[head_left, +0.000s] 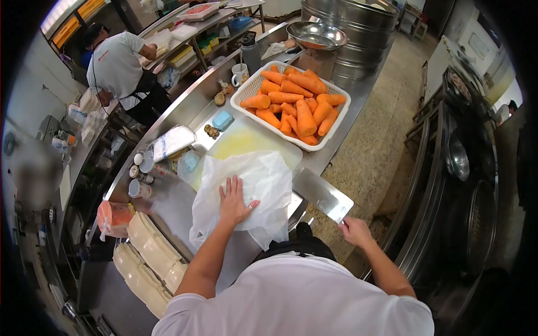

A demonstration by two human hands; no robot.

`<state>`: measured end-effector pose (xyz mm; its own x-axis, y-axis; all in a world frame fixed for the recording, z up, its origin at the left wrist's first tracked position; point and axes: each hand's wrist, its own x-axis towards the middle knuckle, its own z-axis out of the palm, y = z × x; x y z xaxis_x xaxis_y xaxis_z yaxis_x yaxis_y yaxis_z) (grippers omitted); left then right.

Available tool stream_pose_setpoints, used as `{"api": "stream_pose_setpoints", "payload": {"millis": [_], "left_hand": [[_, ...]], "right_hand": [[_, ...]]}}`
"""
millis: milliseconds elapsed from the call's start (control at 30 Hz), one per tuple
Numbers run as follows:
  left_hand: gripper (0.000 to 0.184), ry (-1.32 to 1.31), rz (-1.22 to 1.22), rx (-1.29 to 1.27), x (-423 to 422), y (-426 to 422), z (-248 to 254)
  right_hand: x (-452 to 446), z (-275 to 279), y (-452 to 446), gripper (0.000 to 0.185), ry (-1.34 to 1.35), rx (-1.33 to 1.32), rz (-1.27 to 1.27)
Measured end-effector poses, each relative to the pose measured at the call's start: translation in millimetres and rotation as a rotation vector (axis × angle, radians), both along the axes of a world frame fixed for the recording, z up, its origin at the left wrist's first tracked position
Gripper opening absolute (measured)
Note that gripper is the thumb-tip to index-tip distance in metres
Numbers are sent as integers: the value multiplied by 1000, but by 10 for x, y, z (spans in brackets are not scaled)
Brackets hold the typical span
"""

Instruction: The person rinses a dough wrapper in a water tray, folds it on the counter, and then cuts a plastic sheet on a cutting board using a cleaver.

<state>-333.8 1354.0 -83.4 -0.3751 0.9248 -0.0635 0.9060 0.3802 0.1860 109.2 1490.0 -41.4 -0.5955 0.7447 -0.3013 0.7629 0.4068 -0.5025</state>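
Observation:
My left hand (235, 203) lies flat with spread fingers on a white plastic bag (258, 173), which covers the near part of a cutting board (280, 147). A yellow stain marks the board's far part. In my right hand (355, 231) is the handle of a cleaver (324, 193), its broad blade pointing left toward the bag, off the table's right edge. Beyond the board stands a white plastic basket (242, 112) heaped with peeled carrots (306, 119).
Stacked cream containers (148, 252), a bag of orange stuff (115, 218) and jars (140, 189) line the left. Near the basket are a mug (240, 74), a blue sponge (222, 120) and a metal bowl (317, 35) by stacked steamers (361, 42). A co-worker (120, 64) stands at another counter.

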Motion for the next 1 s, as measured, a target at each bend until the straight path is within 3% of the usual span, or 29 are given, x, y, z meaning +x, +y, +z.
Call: {"api": "stream_pose_setpoints", "payload": {"millis": [67, 167, 267, 367, 467, 567, 667, 767, 1000], "left_hand": [[108, -24, 4, 5, -16, -26, -26], [96, -249, 75, 227, -96, -31, -1], [76, -82, -33, 452, 50, -68, 265], [53, -202, -132, 376, 475, -190, 702], [35, -149, -117, 277, 598, -336, 444], [20, -167, -87, 346, 454, -394, 106], [12, -303, 39, 544, 392, -387, 152], [9, -433, 176, 582, 364, -356, 319], [12, -462, 212, 668, 333, -209, 567]], "right_hand": [[111, 37, -222, 27, 35, -14, -36], [88, -47, -387, 27, 97, -17, -91], [-15, -132, -463, 28, 116, -17, -109], [-150, -180, -488, 28, 109, -30, -86], [-247, -280, -478, 29, 160, -65, -68], [-277, -379, -471, 29, 207, -61, -76], [-208, -417, -461, 28, 176, -119, -87], [-218, -341, -432, 28, 165, -126, -62], [-290, -170, -418, 27, 153, -74, 12]]}}
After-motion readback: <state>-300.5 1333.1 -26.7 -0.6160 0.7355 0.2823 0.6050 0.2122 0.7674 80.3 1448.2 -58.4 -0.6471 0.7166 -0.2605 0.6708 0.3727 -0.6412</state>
